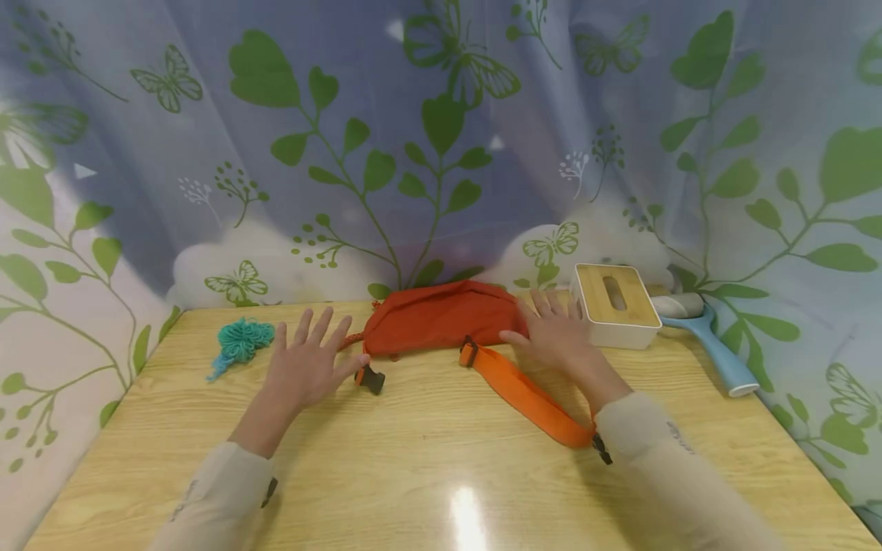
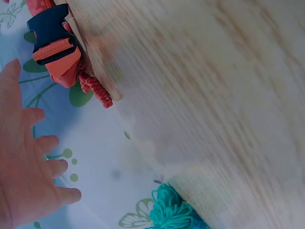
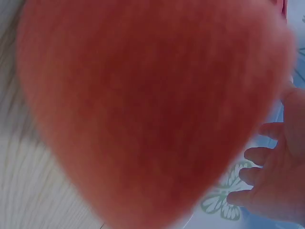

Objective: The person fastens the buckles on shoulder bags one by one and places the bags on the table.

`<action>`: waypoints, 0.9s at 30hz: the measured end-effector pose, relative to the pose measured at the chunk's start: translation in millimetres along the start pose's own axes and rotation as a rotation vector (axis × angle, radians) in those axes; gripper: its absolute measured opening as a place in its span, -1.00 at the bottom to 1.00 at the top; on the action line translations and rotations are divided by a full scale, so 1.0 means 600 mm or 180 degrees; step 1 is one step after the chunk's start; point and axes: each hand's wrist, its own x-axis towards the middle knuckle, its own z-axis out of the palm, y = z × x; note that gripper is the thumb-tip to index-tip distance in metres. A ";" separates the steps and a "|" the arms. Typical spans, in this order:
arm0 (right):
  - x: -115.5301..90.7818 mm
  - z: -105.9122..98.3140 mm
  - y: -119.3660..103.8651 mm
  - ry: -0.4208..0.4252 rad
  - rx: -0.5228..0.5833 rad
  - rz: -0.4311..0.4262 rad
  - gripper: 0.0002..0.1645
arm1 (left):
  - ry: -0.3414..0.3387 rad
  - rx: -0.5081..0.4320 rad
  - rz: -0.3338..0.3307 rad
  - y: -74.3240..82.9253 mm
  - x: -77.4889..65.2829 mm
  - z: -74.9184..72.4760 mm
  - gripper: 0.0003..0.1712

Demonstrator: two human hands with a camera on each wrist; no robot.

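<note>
A red waist bag [image 1: 441,317] lies at the back of the wooden table, against the curtain. From its right side an orange strap [image 1: 527,394] runs forward to a black buckle end under the right forearm. At its left end a black buckle [image 1: 370,379] rests on the wood. My left hand [image 1: 303,363], fingers straight and spread, hovers between the teal yarn and that buckle. My right hand [image 1: 556,334] is also spread, overlapping the bag's right end. In the right wrist view the blurred orange strap [image 3: 152,114] fills most of the picture. Neither hand holds anything.
A bundle of teal yarn [image 1: 243,341] lies at the back left. A white tissue box [image 1: 616,306] with a wooden lid stands right of the right hand. Beside it lies a lint roller [image 1: 723,352] with a blue handle. A patterned curtain [image 1: 413,153] hangs behind the table.
</note>
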 end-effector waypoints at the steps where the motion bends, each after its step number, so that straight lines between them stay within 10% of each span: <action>1: 0.001 0.001 -0.004 -0.0022 -0.0010 -0.0010 -0.03 | 0.0000 0.0024 -0.0002 0.001 0.000 0.001 0.00; 27: 0.002 0.013 -0.057 0.0024 0.0569 -0.0344 -0.02 | -0.0016 -0.0201 0.0106 0.007 -0.003 0.013 0.06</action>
